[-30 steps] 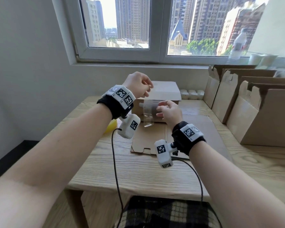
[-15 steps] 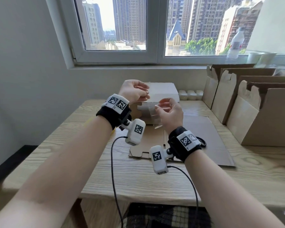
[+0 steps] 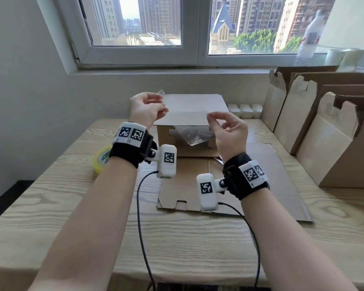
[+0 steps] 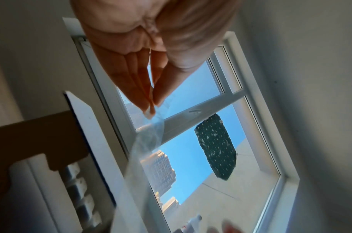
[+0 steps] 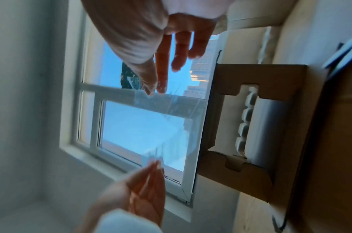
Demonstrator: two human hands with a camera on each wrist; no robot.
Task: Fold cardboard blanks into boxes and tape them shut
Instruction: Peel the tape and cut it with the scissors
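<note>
Taping step in hand. A strip of clear tape [image 3: 185,111] is stretched between both hands, held in the air above the folded box [image 3: 192,127] at the back of the desk [image 3: 72,217]. Left hand [image 3: 146,111]: thumb and fingers pinched on one end of the strip, plain in the left wrist view. Right hand [image 3: 229,131]: thumb and forefinger pinch the other end, remaining fingers loosely spread. The box stands upright with its top flap raised; something crinkled and transparent shows through its front opening, contents not identifiable. A flat cardboard blank [image 3: 229,185] lies on the desk in front of the box, beneath the wrists. A yellow tape roll [image 3: 101,160] sits on the desk, partly hidden by the left wrist. Judgement: the box is folded but not yet sealed. The next move likely calls for closing the flap, lowering the strip taut across the seam, then pressing it down without letting it wrinkle or fold onto itself.
</note>
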